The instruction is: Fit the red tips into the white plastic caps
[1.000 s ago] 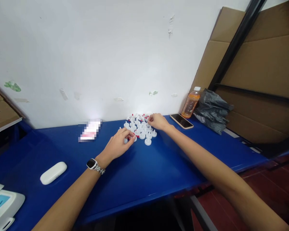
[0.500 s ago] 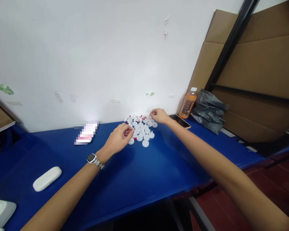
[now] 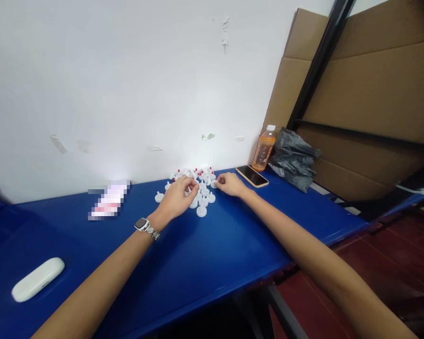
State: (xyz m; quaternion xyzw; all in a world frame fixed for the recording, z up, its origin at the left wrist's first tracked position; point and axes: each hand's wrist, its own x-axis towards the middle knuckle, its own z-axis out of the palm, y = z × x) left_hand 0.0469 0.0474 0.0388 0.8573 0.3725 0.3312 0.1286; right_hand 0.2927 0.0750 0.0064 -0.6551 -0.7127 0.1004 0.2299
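On the blue table [image 3: 198,263], against the wall, lies a heap of white plastic nozzle caps [image 3: 201,211], round discs with a thin spout. Several at the back carry small red tips [image 3: 196,170]. My left hand [image 3: 179,194], with a watch on its wrist, is over the left part of the heap. Its fingers are curled together, and what they hold is hidden. At the heap's right edge, my right hand [image 3: 230,183] pinches a white nozzle cap [image 3: 214,184] between thumb and fingers. Another nozzle cap [image 3: 159,197] lies apart, left of my left hand.
Right of the heap lie a phone [image 3: 252,176], an orange drink bottle [image 3: 264,149] and a dark plastic bag [image 3: 294,160]. A blurred-out flat item [image 3: 110,200] and a white oblong case [image 3: 38,279] lie to the left. Cardboard [image 3: 381,84] stands behind a black post [image 3: 313,70].
The view has turned right. My right hand has come nearer and down to a cap at the heap's right side. My left hand has shifted inward, and a cap now shows to its left.
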